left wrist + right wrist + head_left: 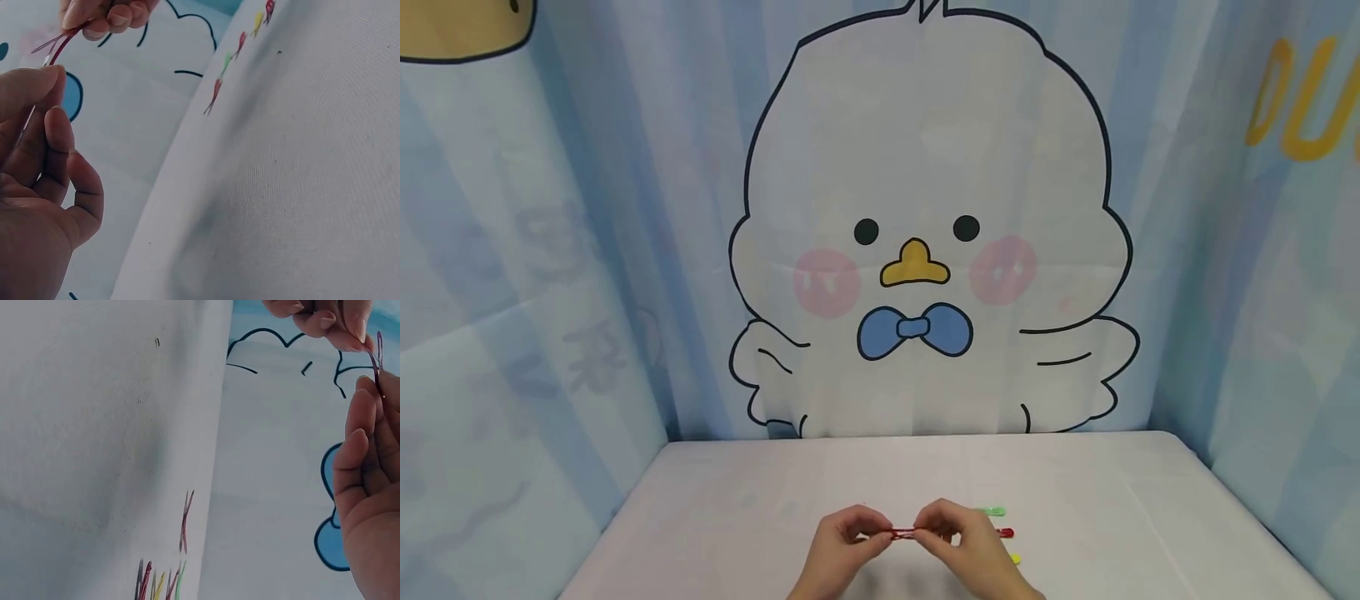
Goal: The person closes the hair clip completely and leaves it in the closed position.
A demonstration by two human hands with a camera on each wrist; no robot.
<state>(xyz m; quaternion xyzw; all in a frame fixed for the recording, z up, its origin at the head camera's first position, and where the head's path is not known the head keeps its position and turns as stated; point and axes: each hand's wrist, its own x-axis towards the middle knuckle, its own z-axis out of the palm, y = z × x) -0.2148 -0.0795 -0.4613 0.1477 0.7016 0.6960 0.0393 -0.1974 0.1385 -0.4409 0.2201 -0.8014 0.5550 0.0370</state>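
Observation:
A thin red hair clip (pixel 903 533) is held level above the table between both hands, its two slim prongs spread apart in the wrist views. My left hand (pixel 850 542) pinches one end with thumb and fingertips. On the other end, my right hand (pixel 966 542) has the same kind of pinch. Beyond the right hand lie a green clip (pixel 992 512), a red clip (pixel 1006 532) and a yellow clip (pixel 1016 559), partly hidden by that hand. More of the row shows in the left wrist view, including another red clip (pixel 215 92).
The white table (pixel 737 492) reaches back to a curtain (pixel 700 208) printed with a white cartoon bird. Similar cloth hangs along the left and right sides. Small dark specks dot the tabletop in the wrist views.

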